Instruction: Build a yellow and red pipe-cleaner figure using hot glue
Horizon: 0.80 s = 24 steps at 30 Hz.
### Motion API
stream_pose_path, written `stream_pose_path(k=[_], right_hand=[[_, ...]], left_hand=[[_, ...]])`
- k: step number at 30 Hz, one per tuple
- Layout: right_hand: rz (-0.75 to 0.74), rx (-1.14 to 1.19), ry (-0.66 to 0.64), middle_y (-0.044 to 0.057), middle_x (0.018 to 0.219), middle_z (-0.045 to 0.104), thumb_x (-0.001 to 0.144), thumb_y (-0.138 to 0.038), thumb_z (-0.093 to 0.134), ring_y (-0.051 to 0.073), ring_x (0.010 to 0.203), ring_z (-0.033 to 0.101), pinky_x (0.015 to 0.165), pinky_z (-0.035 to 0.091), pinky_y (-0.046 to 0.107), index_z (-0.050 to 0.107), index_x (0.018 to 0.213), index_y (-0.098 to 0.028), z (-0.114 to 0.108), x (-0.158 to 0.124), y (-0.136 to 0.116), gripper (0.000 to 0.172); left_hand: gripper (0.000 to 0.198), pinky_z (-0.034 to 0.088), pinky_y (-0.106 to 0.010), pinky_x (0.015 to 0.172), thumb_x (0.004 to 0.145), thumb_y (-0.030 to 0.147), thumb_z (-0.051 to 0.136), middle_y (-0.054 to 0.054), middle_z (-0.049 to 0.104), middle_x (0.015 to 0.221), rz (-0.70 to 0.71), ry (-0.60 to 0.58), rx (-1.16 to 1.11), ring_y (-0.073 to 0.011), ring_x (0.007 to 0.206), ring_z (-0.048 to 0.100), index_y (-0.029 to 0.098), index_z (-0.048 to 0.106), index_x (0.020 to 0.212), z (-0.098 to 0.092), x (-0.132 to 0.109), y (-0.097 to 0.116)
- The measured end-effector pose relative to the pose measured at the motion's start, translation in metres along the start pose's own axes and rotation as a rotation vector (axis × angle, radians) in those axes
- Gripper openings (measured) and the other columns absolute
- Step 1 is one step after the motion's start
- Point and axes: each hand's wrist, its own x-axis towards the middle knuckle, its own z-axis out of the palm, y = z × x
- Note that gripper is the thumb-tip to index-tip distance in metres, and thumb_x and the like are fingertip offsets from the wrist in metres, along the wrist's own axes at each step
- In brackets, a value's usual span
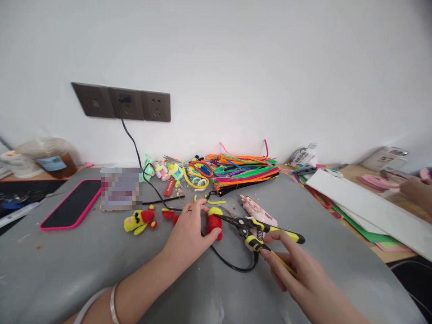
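My left hand grips a small red roll with a yellow top, wound from fuzzy pipe cleaner, between thumb and fingers. From the right, my right hand holds pliers with yellow-and-black handles, a spring showing between the handles. Their dark jaws reach the yellow top of the roll; whether they bite on it I cannot tell. Left of my left hand lies a yellow and red pipe-cleaner figure. A red piece is partly hidden behind that hand.
Behind the pliers lies a pink patterned glue gun with a black cord. Bundled pipe cleaners, scissors and scraps line the wall. A pink-edged phone is at left, white sheets at right. Another person's hand shows far right.
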Motion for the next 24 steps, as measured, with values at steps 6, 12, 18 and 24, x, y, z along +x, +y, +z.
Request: stream_pose_path(k=[6, 12, 18, 24], right_hand=[[0.021, 0.022, 0.043, -0.008, 0.056, 0.039, 0.097, -0.059, 0.034, 0.018, 0.052, 0.041, 0.052, 0.032, 0.026, 0.046, 0.127, -0.025, 0.008, -0.006, -0.006, 0.047], [-0.016, -0.024, 0.104, -0.004, 0.06, 0.053, 0.095, -0.054, 0.039, 0.017, 0.052, 0.053, 0.056, 0.039, 0.025, 0.058, 0.114, -0.025, 0.009, -0.006, -0.013, 0.04], [-0.028, -0.042, 0.051, -0.002, 0.057, 0.058, 0.096, -0.053, 0.039, 0.018, 0.047, 0.049, 0.054, 0.042, 0.026, 0.061, 0.118, -0.024, 0.004, -0.003, -0.008, 0.042], [-0.019, -0.107, 0.062, -0.002, 0.057, 0.058, 0.098, -0.053, 0.035, 0.018, 0.047, 0.047, 0.053, 0.041, 0.026, 0.061, 0.116, -0.025, 0.001, -0.001, -0.007, 0.042]], left_hand=[[0.062, 0.044, -0.052, 0.108, 0.08, 0.026, 0.069, -0.012, 0.064, 0.136, 0.008, -0.033, -0.013, -0.0328, 0.136, 0.049, 0.023, 0.043, 0.136, 0.0, 0.0, -0.001], [0.066, 0.042, -0.053, 0.108, 0.082, 0.027, 0.068, -0.012, 0.065, 0.136, -0.017, -0.053, -0.021, -0.0328, 0.135, 0.05, 0.022, 0.039, 0.141, -0.001, 0.001, 0.0], [0.063, 0.042, -0.053, 0.108, 0.082, 0.027, 0.068, -0.011, 0.065, 0.135, -0.007, -0.048, -0.031, -0.0327, 0.134, 0.05, 0.023, 0.041, 0.139, 0.0, 0.0, 0.0], [0.059, 0.043, -0.054, 0.106, 0.082, 0.027, 0.067, -0.011, 0.066, 0.135, -0.024, -0.066, -0.023, -0.0346, 0.135, 0.05, 0.024, 0.042, 0.136, -0.002, 0.0, 0.004]])
